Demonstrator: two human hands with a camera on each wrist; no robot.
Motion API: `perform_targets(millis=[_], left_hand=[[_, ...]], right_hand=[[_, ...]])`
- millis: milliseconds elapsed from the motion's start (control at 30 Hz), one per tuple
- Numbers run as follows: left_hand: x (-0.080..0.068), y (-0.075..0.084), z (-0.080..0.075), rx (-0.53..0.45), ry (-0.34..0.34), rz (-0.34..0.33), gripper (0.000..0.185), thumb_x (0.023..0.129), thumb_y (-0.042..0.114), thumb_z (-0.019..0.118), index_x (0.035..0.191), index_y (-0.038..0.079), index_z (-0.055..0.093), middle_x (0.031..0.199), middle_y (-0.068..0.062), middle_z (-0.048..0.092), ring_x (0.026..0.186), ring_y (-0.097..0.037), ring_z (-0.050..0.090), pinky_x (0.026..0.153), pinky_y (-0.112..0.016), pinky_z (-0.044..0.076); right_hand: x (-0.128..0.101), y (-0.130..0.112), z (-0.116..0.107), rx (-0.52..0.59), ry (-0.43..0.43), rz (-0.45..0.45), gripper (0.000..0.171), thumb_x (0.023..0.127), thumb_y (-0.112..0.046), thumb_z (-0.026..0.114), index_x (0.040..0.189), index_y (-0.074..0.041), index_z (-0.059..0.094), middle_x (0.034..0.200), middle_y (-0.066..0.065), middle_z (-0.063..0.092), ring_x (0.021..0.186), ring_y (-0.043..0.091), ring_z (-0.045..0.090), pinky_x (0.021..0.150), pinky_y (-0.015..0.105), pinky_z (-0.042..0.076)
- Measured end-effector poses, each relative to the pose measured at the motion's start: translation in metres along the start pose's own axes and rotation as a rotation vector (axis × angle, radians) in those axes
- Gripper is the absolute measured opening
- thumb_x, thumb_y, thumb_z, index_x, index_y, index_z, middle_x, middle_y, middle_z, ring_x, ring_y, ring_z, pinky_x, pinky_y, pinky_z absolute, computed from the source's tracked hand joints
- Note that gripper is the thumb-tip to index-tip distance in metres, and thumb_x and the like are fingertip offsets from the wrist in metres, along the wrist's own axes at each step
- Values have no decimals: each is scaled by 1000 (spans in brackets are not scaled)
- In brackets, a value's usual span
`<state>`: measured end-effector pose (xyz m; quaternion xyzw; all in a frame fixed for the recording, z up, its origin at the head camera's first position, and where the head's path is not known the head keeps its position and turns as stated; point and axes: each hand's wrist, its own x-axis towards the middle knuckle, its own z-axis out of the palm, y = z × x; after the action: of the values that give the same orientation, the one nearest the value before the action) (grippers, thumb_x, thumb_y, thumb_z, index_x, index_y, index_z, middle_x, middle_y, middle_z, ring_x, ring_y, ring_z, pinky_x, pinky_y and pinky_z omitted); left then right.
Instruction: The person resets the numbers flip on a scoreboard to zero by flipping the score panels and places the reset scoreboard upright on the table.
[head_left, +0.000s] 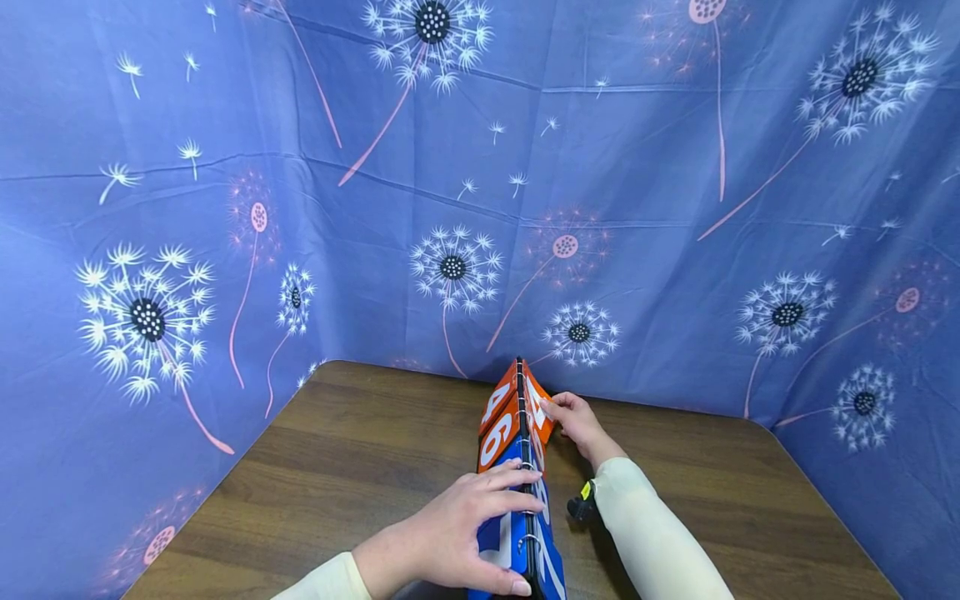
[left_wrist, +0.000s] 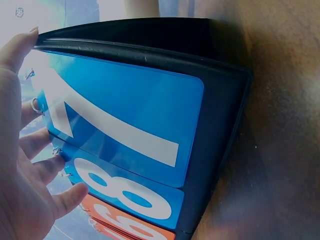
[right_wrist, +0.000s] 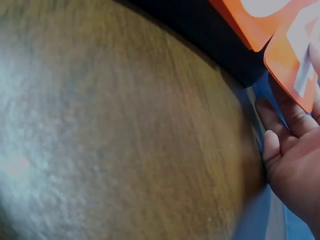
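Note:
A flip scoreboard (head_left: pixel 517 467) stands tent-like on the wooden table (head_left: pixel 360 450), blue number cards at the near end and orange ones at the far end. My left hand (head_left: pixel 480 521) lies over its ringed top edge at the blue end with fingers fairly straight. In the left wrist view the left hand (left_wrist: pixel 30 165) spreads beside the blue cards showing 7 (left_wrist: pixel 125 115) and 8 (left_wrist: pixel 125 195). My right hand (head_left: pixel 562 414) pinches an orange card (head_left: pixel 536 407) at the far end. The right wrist view shows that orange card (right_wrist: pixel 295 65) lifted off the black frame, with the right hand's fingers (right_wrist: pixel 295 120) behind it.
Blue dandelion-print cloth (head_left: pixel 480 208) walls the table at the back and both sides, close behind the scoreboard. Bare wood lies left and right of it. A black wrist camera (head_left: pixel 581 506) sits on my right forearm.

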<state>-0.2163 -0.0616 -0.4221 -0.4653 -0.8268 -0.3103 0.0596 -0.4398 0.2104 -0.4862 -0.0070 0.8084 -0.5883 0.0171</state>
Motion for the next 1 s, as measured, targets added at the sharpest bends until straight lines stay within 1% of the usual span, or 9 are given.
perform_targets(millis=[133,233,333,433,533,667,733,867,1000], left_hand=[[0,-1,0,4,3,7,66,84,62,73,145,53,47,163,25,33,159,-16,26,117,-55,40],[0,-2,1,22,8,29,66,85,62,72,146,50,48,163,22,35,158,-18,28,115,-54,42],[1,-2,1,44,17,49,67,85,62,72,146,47,49,164,20,36,158,-20,30,114,-54,43],[1,-2,1,50,22,53,67,85,62,73,146,46,50,164,20,35,158,-20,30,114,-54,43],[1,-1,1,33,12,36,67,84,62,73,146,48,49,164,22,34,158,-18,28,115,-54,42],[1,0,0,0,-8,13,66,85,63,72,146,52,46,164,24,32,159,-17,25,116,-57,40],[1,-1,1,4,-9,19,66,86,63,71,146,51,46,164,23,33,159,-18,26,115,-58,41],[0,-2,1,11,-9,14,66,86,62,71,146,52,46,164,23,32,159,-18,26,115,-57,41],[0,-1,0,18,-6,6,67,84,62,73,145,53,46,164,25,31,159,-16,25,116,-56,41]], right_hand=[[1,0,-1,34,28,11,25,98,-34,70,95,-10,64,78,-6,60,72,14,55,64,28,47],[1,-2,-1,44,46,18,26,98,-34,70,93,-9,66,76,-6,60,69,14,54,63,27,48],[2,-3,-2,51,63,16,29,97,-34,71,104,-5,72,79,-6,64,71,14,57,63,28,50],[2,-4,-2,49,76,19,37,97,-36,72,118,-6,73,86,-4,69,74,13,60,65,30,53],[2,-5,-4,42,81,30,41,97,-37,71,122,-5,72,93,-2,71,77,13,63,68,30,56],[3,-10,-10,84,88,36,36,97,-35,72,113,-2,71,92,0,67,76,12,63,66,28,57],[4,-16,-15,107,81,45,33,97,-35,72,108,-4,70,88,-1,66,74,12,63,64,28,57],[6,-30,-29,164,40,79,27,96,-36,72,104,-10,68,84,-4,66,70,11,65,61,27,58],[8,-43,-44,239,-12,100,19,97,-33,72,101,-16,65,85,-5,69,70,11,69,62,28,60]])
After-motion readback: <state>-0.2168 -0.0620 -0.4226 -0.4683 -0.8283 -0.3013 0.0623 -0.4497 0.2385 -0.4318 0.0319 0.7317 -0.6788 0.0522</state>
